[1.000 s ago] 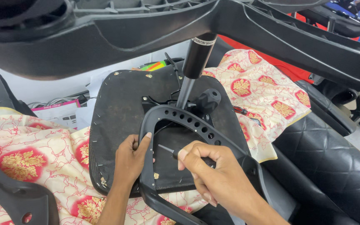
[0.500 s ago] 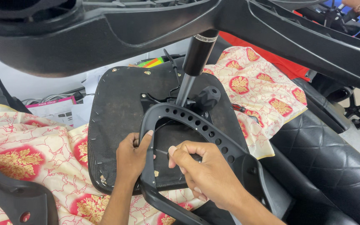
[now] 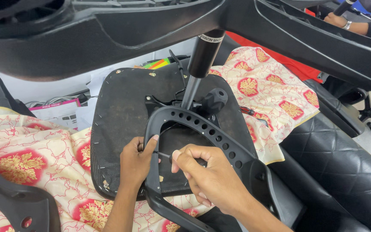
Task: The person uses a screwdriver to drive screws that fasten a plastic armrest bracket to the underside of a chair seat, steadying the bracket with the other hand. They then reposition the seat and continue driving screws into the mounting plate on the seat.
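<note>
My right hand (image 3: 209, 178) is pinched shut on a thin dark tool (image 3: 164, 155), a key or driver as far as I can tell, its tip aimed at the inner edge of the black armrest bracket (image 3: 202, 129). My left hand (image 3: 135, 163) is closed around that bracket's left limb, thumb up along the edge, steadying it.

The bracket is a curved plastic loop with a row of round holes along its upper arc. It looks rigid and fairly light, and I judge it best held just where I have it, on the plain limb beside the fixing point, not on the perforated arc, where fingers could catch. The tool is slim and smooth, so it could slip or roll between my fingertips if I press off-axis; a grip close to the shank seems safest.

The bracket lies on the upturned chair seat (image 3: 121, 116), whose dark stapled underside faces me. That seat looks heavy and awkward with the gas cylinder (image 3: 203, 56) rising from its mechanism. It rests on a floral cloth (image 3: 26, 150). The chair base (image 3: 108, 30) spans overhead.
</note>
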